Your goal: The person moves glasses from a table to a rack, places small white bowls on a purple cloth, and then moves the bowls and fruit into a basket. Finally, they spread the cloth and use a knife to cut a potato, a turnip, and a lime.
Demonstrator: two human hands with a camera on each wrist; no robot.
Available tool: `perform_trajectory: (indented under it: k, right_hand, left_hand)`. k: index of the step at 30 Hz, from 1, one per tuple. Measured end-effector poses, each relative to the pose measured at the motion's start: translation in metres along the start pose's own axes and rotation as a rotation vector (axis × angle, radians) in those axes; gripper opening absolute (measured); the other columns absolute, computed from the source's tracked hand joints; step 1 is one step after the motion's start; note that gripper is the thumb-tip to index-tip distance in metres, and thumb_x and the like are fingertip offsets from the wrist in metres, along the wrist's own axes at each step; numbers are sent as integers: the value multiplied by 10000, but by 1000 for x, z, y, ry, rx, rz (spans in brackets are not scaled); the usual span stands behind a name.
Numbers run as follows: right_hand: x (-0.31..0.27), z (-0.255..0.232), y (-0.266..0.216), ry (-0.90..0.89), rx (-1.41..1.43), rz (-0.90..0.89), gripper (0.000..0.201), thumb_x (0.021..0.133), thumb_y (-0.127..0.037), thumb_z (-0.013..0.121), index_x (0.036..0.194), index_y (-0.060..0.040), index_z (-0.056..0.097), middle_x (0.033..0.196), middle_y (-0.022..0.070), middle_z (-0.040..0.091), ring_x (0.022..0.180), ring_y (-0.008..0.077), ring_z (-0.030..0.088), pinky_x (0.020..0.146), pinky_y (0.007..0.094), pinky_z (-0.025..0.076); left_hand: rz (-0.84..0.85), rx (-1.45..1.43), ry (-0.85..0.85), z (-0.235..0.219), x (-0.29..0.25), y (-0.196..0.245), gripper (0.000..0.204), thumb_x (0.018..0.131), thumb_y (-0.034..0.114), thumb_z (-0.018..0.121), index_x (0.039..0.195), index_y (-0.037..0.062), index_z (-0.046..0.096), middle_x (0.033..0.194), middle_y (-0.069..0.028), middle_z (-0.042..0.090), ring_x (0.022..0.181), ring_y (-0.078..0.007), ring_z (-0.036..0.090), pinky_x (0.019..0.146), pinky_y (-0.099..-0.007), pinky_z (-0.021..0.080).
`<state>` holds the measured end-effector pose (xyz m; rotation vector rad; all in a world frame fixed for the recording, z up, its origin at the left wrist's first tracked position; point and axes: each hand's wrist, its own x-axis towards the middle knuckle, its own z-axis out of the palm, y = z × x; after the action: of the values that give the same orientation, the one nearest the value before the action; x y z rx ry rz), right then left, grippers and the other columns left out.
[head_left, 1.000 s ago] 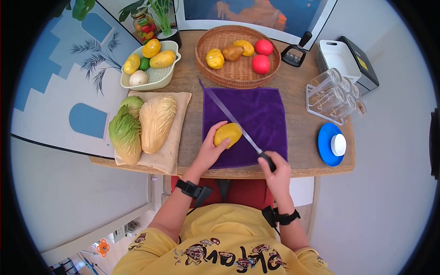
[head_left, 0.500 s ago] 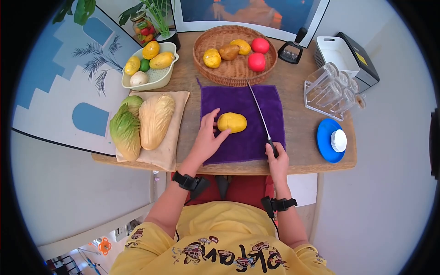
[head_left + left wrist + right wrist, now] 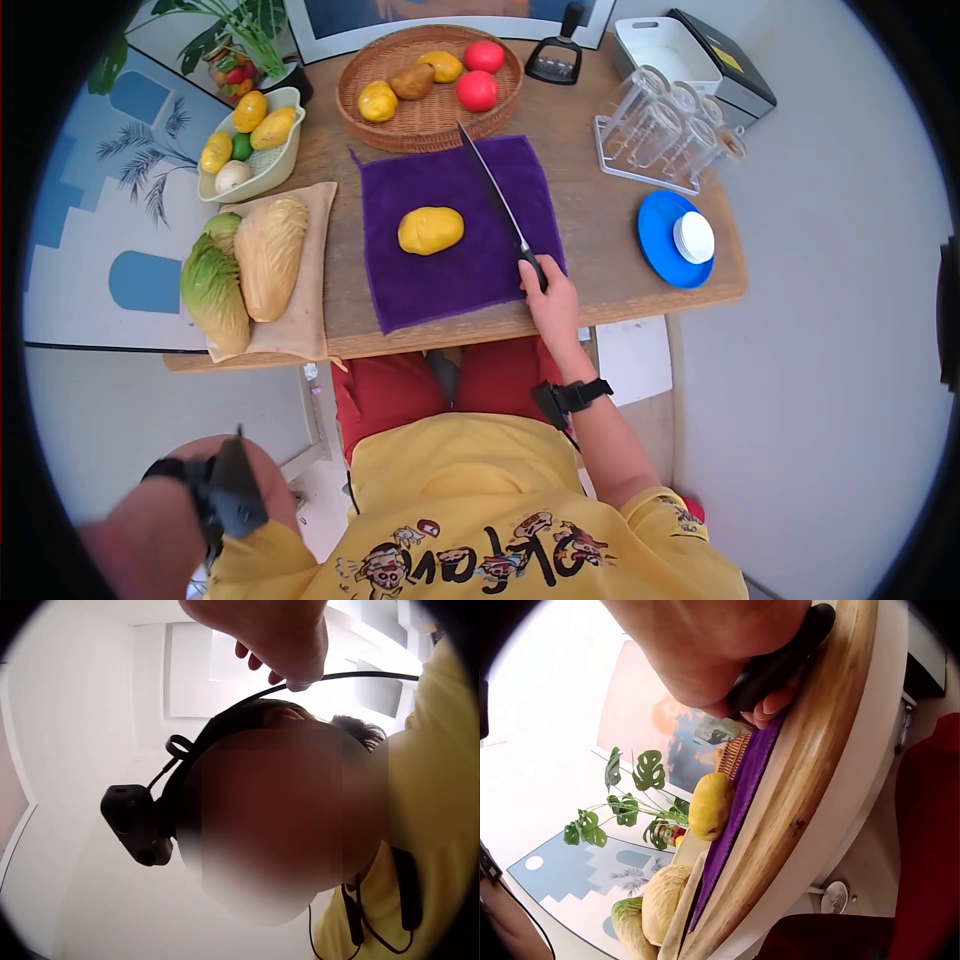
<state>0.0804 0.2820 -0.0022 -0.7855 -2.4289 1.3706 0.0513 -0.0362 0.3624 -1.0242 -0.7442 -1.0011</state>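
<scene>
There were six rounded yellow fruits (image 3: pixel 431 231), two round red fruits (image 3: pixel 477 91), one brown pear-shaped fruit (image 3: pixel 411 82), three leafy cabbages (image 3: pixel 272 258), one long black-handled knife (image 3: pixel 498 192), one square purple cloth (image 3: pixel 430 295), one round blue plate (image 3: pixel 656 238) and one round wicker basket (image 3: pixel 430 110).

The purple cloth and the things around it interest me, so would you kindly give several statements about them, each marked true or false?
1. The right hand holds the knife. True.
2. The yellow fruit lies on the purple cloth. True.
3. The left hand rests on the yellow fruit. False: the left hand is away from the table.
4. The round basket holds two red fruits. True.
5. In the head view, the blue plate is left of the cloth. False: the blue plate is right of it.
</scene>
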Motion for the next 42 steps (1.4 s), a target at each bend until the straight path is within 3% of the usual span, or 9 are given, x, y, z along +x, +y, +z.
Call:
perform_trajectory:
  k: [5, 13, 15, 17, 19, 24, 38, 42]
  right_hand:
    - [1, 0, 2, 0, -23, -8, 368, 998, -432, 585, 1088, -85, 664, 870, 222, 687, 872, 440, 660, 747, 483, 501]
    - [4, 3, 9, 25, 20, -35, 386, 997, -447, 586, 1081, -79, 665, 871, 240, 682, 868, 463, 655, 725, 494, 500]
    - [6, 5, 13, 30, 30, -41, 379, 1000, -431, 595, 1074, -67, 667, 836, 226, 676, 812, 426, 664, 713, 466, 502]
    - [6, 4, 16, 36, 65, -93, 368, 1002, -409, 607, 1069, -52, 664, 774, 173, 667, 725, 331, 656, 687, 418, 500]
    - [5, 3, 13, 5, 92, -34, 338, 1008, -376, 612, 1055, -46, 664, 723, 103, 644, 680, 226, 619, 666, 366, 488]
    - [2, 1, 11, -12, 240, -30, 296, 1016, -364, 629, 1002, -70, 664, 670, -8, 589, 556, 77, 522, 515, 258, 413]
    - [1, 1, 7, 2, 233, -40, 274, 1027, -318, 614, 1000, -48, 659, 668, -5, 579, 555, 76, 519, 515, 261, 412]
    - [0, 2, 6, 23, 205, -15, 294, 1012, -352, 623, 1014, -60, 661, 650, 14, 605, 555, 102, 569, 531, 290, 441]
  left_hand:
    - [125, -6, -88, -6, 10, 25, 631, 854, 426, 771, 1360, 184, 482, 1239, -68, 559, 1246, -295, 494, 1105, -481, 332]
    - [146, 22, -65, -20, 9, 42, 624, 851, 403, 763, 1360, 180, 478, 1233, -70, 559, 1237, -292, 500, 1099, -477, 340]
    - [148, 44, -55, -25, 9, 44, 622, 851, 397, 760, 1360, 180, 477, 1232, -71, 560, 1235, -291, 502, 1098, -476, 342]
    - [163, 72, -60, -31, 11, 47, 620, 850, 391, 758, 1360, 179, 476, 1230, -71, 560, 1233, -290, 503, 1096, -475, 344]
    - [172, 91, -50, -35, 10, 52, 618, 849, 385, 756, 1360, 178, 475, 1229, -72, 560, 1231, -289, 504, 1095, -474, 346]
    - [179, 147, -35, -44, 7, 61, 614, 848, 370, 751, 1360, 176, 473, 1225, -73, 560, 1225, -287, 508, 1091, -471, 350]
    - [112, 143, -125, -60, -8, 48, 603, 844, 329, 736, 1360, 171, 467, 1215, -76, 562, 1209, -281, 518, 1081, -464, 364]
    - [130, 110, -131, -62, -12, 45, 601, 843, 318, 732, 1360, 169, 465, 1212, -78, 562, 1205, -279, 521, 1078, -462, 368]
